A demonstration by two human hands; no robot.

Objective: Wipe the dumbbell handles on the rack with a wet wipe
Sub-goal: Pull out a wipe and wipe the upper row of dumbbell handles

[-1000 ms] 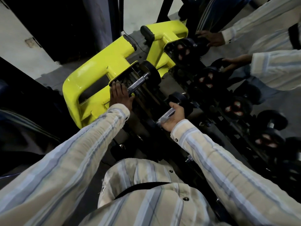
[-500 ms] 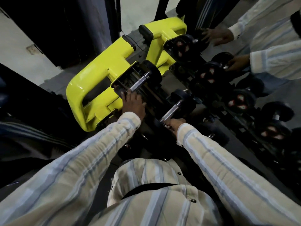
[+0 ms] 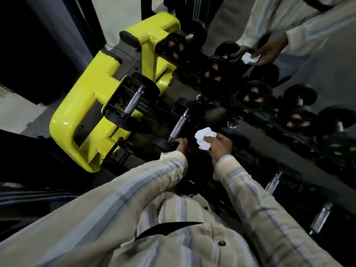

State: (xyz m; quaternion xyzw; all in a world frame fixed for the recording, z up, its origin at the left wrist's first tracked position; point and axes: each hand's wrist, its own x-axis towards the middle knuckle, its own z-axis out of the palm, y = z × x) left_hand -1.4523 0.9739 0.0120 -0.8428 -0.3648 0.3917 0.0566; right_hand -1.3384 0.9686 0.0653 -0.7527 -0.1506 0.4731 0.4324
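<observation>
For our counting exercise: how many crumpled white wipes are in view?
2. The near wipe is pinched in the right hand, beside the dumbbell that the left hand grips. The far wipe is between two other hands at upper right. Others may be hidden.

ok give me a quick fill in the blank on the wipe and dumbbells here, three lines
1. The crumpled white wet wipe is held in the person's ____ hand.
2. The left hand rests at the near end of a dumbbell handle made of bare ____.
3. The rack frame at the left is painted ____.

Missing words: right; metal; yellow
</observation>
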